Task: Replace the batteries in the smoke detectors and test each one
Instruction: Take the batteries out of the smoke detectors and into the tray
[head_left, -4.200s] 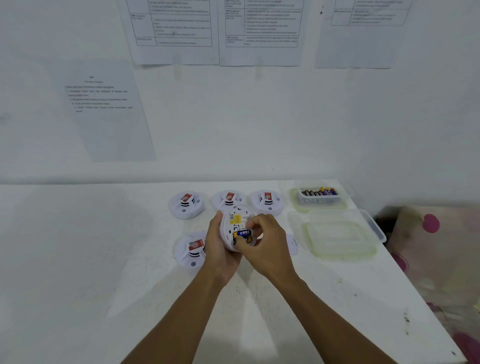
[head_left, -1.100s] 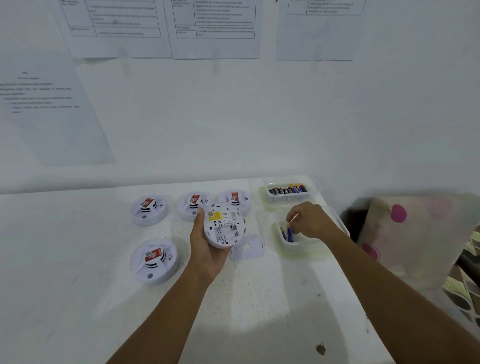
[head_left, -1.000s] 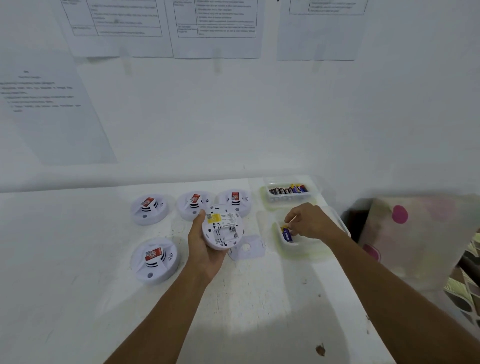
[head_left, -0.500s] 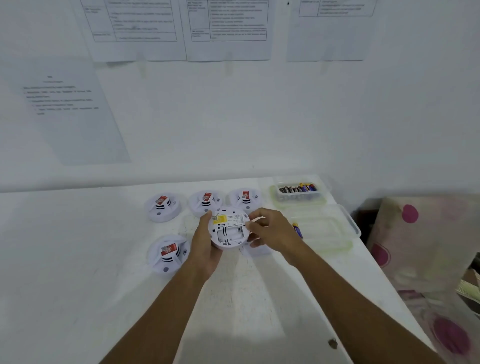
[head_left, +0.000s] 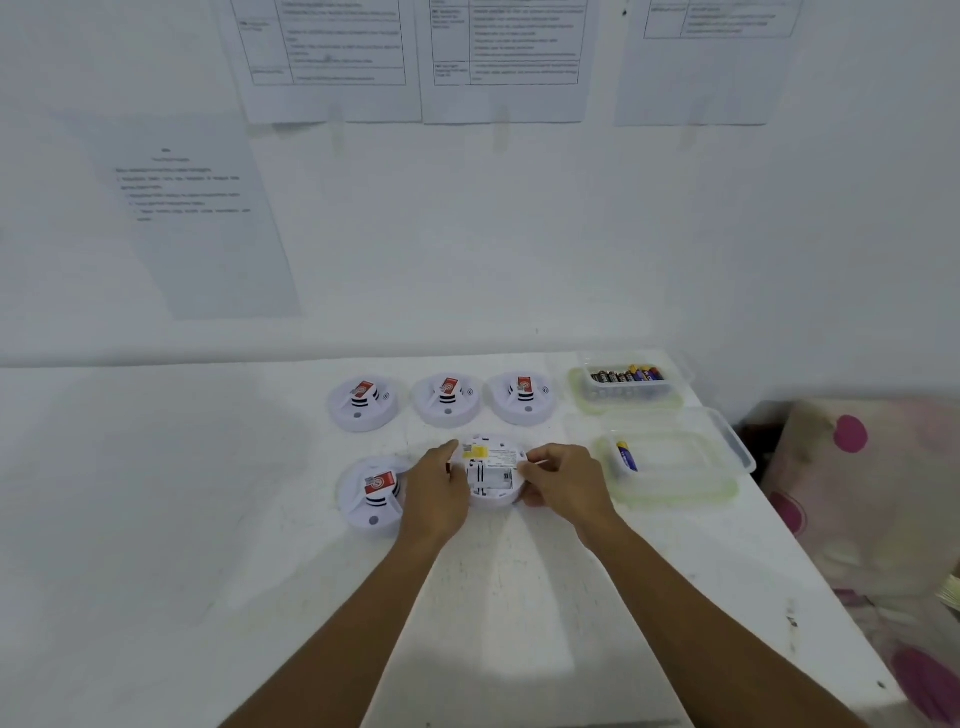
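Back from the clear plastic tub (head_left: 727, 441) at 3 o'clock, right hand (head_left: 566, 480) grips the round white plastic smoke detector (head_left: 493, 473), underside up, over the white desk (head_left: 208, 519); left hand (head_left: 434, 488) clasps its 9 o'clock edge.

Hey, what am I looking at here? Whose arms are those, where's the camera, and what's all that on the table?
No machine here: this is one view from a camera worn on a person's head, looking down at their own arms. The left hand and right hand both grip a round white smoke detector, back side up, its battery bay open. Four other detectors lie on the white table. At the right, a far tub holds a row of batteries; a nearer tub holds a single battery.
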